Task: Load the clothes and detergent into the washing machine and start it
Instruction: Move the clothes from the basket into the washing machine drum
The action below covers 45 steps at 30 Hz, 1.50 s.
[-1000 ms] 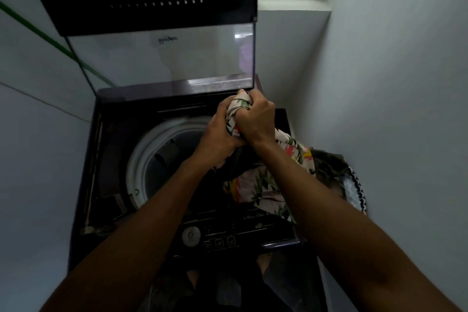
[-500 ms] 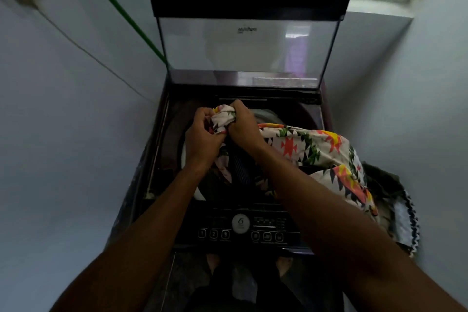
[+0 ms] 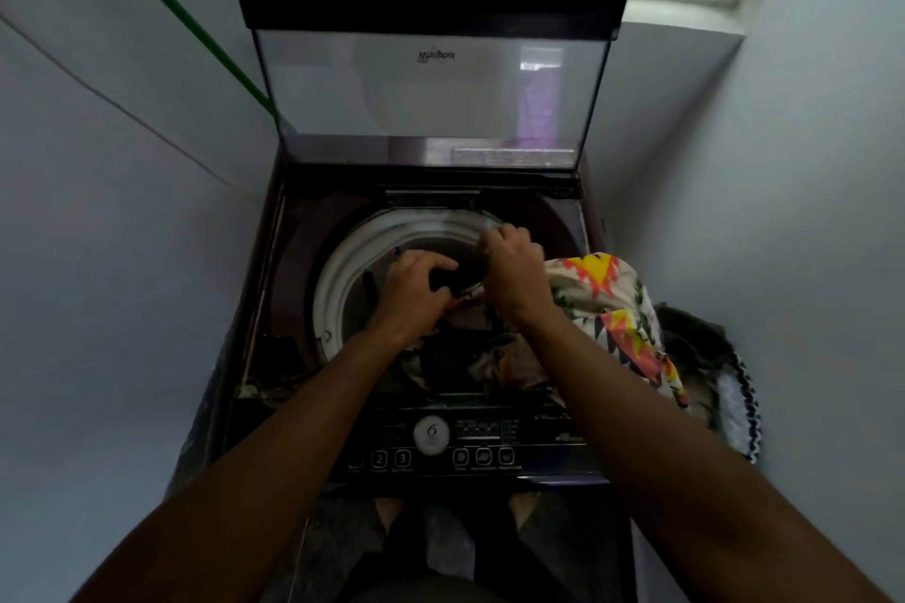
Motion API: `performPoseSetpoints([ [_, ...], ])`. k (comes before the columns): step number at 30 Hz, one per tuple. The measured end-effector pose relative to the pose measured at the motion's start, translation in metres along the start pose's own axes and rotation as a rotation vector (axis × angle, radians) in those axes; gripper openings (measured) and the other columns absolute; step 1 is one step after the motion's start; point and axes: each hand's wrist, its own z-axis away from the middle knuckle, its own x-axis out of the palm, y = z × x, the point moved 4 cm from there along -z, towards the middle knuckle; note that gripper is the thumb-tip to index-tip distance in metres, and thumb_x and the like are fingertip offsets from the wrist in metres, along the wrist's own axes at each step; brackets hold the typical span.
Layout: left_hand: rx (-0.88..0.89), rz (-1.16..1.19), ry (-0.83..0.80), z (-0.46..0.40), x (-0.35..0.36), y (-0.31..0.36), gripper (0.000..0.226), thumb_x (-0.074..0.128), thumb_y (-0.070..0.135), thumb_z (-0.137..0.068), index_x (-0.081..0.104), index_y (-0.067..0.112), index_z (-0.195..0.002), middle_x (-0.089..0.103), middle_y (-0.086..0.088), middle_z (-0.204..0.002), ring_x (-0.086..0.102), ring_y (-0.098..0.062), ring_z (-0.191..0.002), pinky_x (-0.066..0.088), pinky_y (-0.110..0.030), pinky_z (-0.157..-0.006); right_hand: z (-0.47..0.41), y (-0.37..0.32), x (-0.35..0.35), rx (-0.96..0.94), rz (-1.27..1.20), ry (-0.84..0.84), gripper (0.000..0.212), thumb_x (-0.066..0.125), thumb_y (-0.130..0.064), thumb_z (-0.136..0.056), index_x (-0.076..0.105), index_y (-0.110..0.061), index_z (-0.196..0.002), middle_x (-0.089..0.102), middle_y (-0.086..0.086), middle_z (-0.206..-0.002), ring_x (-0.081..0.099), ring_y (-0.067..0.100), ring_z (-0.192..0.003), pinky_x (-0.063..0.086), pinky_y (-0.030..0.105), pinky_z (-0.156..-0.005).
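Observation:
A dark top-loading washing machine point(image 3: 294, 260) stands in front of me with its glass lid point(image 3: 431, 88) raised. Its white drum rim point(image 3: 343, 269) shows on the left. A bright patterned cloth point(image 3: 607, 304) trails from the drum over the machine's right edge toward a basket. My left hand point(image 3: 416, 289) and my right hand point(image 3: 514, 269) are low over the drum mouth, both with curled fingers gripping the bunched cloth and pushing it down. More clothes point(image 3: 489, 357) lie in the drum's near side.
The control panel point(image 3: 440, 446) with a round dial and several buttons runs along the near edge. A laundry basket point(image 3: 725, 387) with clothes sits at the right. Walls close in on both sides. A green line point(image 3: 186, 20) crosses the left wall.
Both hands have dropped from above the opening down into the drum mouth, taking the bunched end of the patterned cloth with them. The camera has tilted and centred on the machine.

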Motion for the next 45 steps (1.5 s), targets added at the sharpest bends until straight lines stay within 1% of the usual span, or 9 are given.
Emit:
performPoseSetpoints([
  [5,0.181,0.146,0.053,-0.012,0.030,0.058,0.031,0.063,0.028,-0.085,0.064,0.022,-0.115,0.046,-0.003,-0.124,0.052,-0.019,-0.116,0.044,-0.039,-0.105,0.019,0.065,-0.020,0.148,0.178,0.022,0.033,0.062,-0.014,-0.076,0.060,-0.015,-0.108,0.055,0.011,-0.112,0.050,0.037,-0.106,0.042,0.046,-0.083],
  [9,0.277,0.142,-0.088,-0.019,0.073,0.098,0.029,0.065,0.015,-0.087,0.066,0.021,-0.116,0.047,-0.002,-0.125,0.050,-0.014,-0.115,0.041,-0.025,-0.103,0.045,0.108,-0.027,0.328,0.185,0.051,0.046,0.063,-0.027,-0.079,0.052,-0.016,-0.122,0.049,0.012,-0.129,0.046,0.035,-0.115,0.044,0.051,-0.087],
  [14,0.270,0.098,-0.280,-0.025,0.111,0.123,0.054,0.063,0.008,-0.085,0.053,0.022,-0.136,0.044,-0.003,-0.134,0.052,-0.018,-0.116,0.041,-0.022,-0.095,0.063,0.156,-0.021,0.890,-0.345,-0.067,0.116,0.080,-0.061,-0.062,0.017,-0.021,-0.151,0.029,0.019,-0.149,0.037,0.041,-0.131,0.041,0.056,-0.103],
  [18,0.219,0.023,-0.369,-0.028,0.128,0.129,0.070,0.061,0.014,-0.083,0.038,0.033,-0.147,0.040,-0.002,-0.141,0.050,-0.025,-0.121,0.047,-0.041,-0.100,0.063,0.183,0.004,0.985,-0.736,-0.246,0.141,0.083,-0.073,-0.031,0.018,-0.037,-0.151,0.052,0.008,-0.137,0.060,0.032,-0.114,0.054,0.051,-0.093],
  [23,0.248,0.003,-0.369,-0.025,0.137,0.127,0.077,0.068,0.019,-0.084,0.030,0.032,-0.151,0.038,-0.005,-0.144,0.049,-0.027,-0.124,0.047,-0.043,-0.101,0.058,0.186,0.010,0.964,-0.789,-0.233,0.110,0.088,-0.064,-0.028,0.046,-0.020,-0.119,0.064,0.006,-0.107,0.067,0.026,-0.093,0.060,0.049,-0.078],
  [31,0.234,0.180,-0.285,-0.029,0.122,0.120,0.091,0.071,0.017,-0.081,0.018,0.030,-0.154,0.036,-0.006,-0.144,0.048,-0.021,-0.125,0.048,-0.041,-0.103,0.031,0.133,-0.045,0.575,-0.218,-0.011,0.030,0.069,-0.027,-0.082,0.054,-0.017,-0.106,0.060,0.006,-0.099,0.061,0.026,-0.086,0.055,0.049,-0.079],
  [37,0.256,0.390,-0.167,-0.031,0.079,0.120,0.092,0.077,0.024,-0.081,0.021,0.040,-0.151,0.039,-0.002,-0.146,0.052,-0.014,-0.123,0.050,-0.029,-0.098,0.004,0.069,-0.081,0.418,-0.018,0.008,0.030,0.055,-0.038,-0.083,0.062,-0.020,-0.107,0.068,0.003,-0.100,0.062,0.027,-0.100,0.038,0.054,-0.098],
  [40,0.244,0.416,0.044,-0.031,0.047,0.113,0.066,0.069,0.027,-0.086,0.036,0.042,-0.142,0.056,0.004,-0.132,0.059,-0.009,-0.112,0.054,-0.032,-0.093,-0.007,0.024,-0.098,0.274,0.122,0.099,0.032,0.055,-0.032,-0.080,0.061,-0.019,-0.109,0.068,0.004,-0.103,0.060,0.030,-0.102,0.035,0.050,-0.093],
  [45,0.196,0.415,0.306,-0.028,-0.003,0.077,0.045,0.067,0.023,-0.082,0.048,0.035,-0.121,0.064,0.005,-0.109,0.062,-0.012,-0.094,0.050,-0.026,-0.077,-0.026,-0.036,-0.087,0.060,-0.178,0.148,0.024,0.059,-0.012,-0.072,0.054,-0.011,-0.095,0.060,0.011,-0.099,0.055,0.035,-0.094,0.046,0.049,-0.077],
])
